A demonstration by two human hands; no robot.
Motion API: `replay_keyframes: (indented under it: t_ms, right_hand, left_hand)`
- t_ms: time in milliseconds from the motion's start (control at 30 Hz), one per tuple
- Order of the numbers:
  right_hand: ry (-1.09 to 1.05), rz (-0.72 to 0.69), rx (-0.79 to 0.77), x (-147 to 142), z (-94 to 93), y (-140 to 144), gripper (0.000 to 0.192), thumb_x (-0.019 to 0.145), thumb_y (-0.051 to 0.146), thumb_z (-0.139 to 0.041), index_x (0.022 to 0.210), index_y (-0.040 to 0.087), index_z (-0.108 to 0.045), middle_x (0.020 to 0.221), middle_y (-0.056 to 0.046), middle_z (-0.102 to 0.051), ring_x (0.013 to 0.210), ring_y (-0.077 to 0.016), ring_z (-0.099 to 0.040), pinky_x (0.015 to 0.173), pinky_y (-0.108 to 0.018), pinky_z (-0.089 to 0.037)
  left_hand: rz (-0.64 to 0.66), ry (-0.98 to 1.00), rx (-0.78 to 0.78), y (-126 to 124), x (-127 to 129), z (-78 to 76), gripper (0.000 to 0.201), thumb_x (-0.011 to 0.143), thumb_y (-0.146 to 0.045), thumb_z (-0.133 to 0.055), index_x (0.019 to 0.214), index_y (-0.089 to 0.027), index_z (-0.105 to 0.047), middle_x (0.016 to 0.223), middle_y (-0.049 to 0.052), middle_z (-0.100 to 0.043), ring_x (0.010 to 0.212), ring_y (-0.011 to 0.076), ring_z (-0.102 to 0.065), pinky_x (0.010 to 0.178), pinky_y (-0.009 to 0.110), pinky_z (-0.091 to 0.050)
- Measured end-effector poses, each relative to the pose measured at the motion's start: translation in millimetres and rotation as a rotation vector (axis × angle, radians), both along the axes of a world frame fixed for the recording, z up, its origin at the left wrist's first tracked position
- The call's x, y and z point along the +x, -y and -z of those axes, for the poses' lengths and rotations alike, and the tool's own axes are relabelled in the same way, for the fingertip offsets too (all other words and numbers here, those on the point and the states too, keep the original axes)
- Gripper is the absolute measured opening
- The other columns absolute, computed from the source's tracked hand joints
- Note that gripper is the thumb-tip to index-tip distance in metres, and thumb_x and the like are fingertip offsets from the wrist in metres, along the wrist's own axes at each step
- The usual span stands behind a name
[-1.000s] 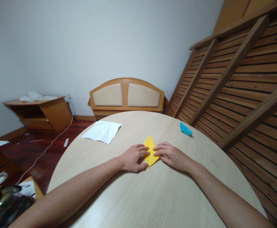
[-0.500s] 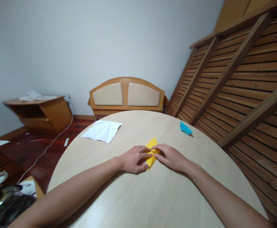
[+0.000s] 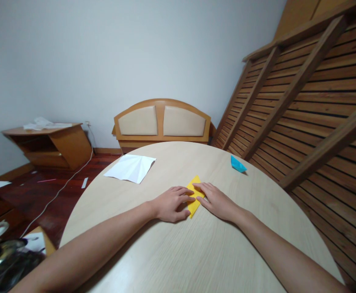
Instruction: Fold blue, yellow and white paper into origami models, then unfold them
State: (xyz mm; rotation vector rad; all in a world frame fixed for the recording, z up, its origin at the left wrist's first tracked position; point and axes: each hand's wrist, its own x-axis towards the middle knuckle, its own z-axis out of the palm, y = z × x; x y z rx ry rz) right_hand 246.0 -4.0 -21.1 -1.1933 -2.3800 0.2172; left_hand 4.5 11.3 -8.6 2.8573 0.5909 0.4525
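A folded piece of yellow paper (image 3: 193, 208) lies slanted on the round table (image 3: 178, 252), right in front of me. My left hand (image 3: 173, 204) rests along its left side, fingers spread and their tips on the paper. From the other side, my right hand (image 3: 216, 200) lays its fingertips on the upper right part, thumb and fingers apart. Both hands are open and lie low over the sheet, hiding parts of it. The paper looks flat between the fingers, though its finer creases are too small to make out.
A creased white sheet (image 3: 132, 167) lies at the table's far left. Near the far right edge sits a small folded blue paper piece (image 3: 238, 164). Wooden slats (image 3: 303, 122) lean along the right. Behind the table stands a headboard (image 3: 162, 118); a cabinet (image 3: 71, 146) is at left.
The raised fold in the middle of the yellow paper now lies flat. My right fingers have spread a little and shifted slightly; the left hand has hardly moved.
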Motion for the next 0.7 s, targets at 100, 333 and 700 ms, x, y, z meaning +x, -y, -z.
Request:
replay_keyframes:
  t_ms: [100, 333, 700]
  right_hand:
    - [0.014, 0.038, -0.007, 1, 0.9, -1, 0.039, 0.096, 0.027, -0.052, 0.135, 0.021, -0.051, 0.128, -0.011, -0.062, 0.119, -0.0268, -0.055, 0.102, -0.046, -0.045]
    - [-0.003, 0.186, -0.005, 4, 8.3, -9, 0.039, 0.095, 0.028, -0.052, 0.134, 0.020, -0.052, 0.129, -0.012, -0.062, 0.120, -0.0270, -0.055, 0.103, -0.046, -0.044]
    - [0.079, 0.031, -0.069, 2, 2.3, 5, 0.066, 0.091, 0.047, -0.055, 0.149, 0.019, -0.038, 0.154, -0.012, -0.040, 0.143, -0.0269, -0.033, 0.117, -0.046, -0.029]
  left_hand:
    - [0.017, -0.005, 0.014, 0, 0, -1.1, 0.047, 0.088, -0.036, -0.059, 0.131, -0.017, -0.059, 0.146, 0.013, -0.050, 0.131, 0.0312, -0.048, 0.110, 0.047, -0.039]
    - [0.045, -0.029, 0.023, -1, 0, -0.9, 0.048, 0.089, -0.040, -0.059, 0.133, -0.018, -0.058, 0.143, 0.010, -0.055, 0.131, 0.0311, -0.048, 0.112, 0.047, -0.038]
    - [0.004, -0.012, 0.040, -1, 2, 0.5, 0.042, 0.090, -0.022, -0.050, 0.131, -0.022, -0.061, 0.140, 0.007, -0.057, 0.129, 0.0268, -0.051, 0.110, 0.045, -0.041]
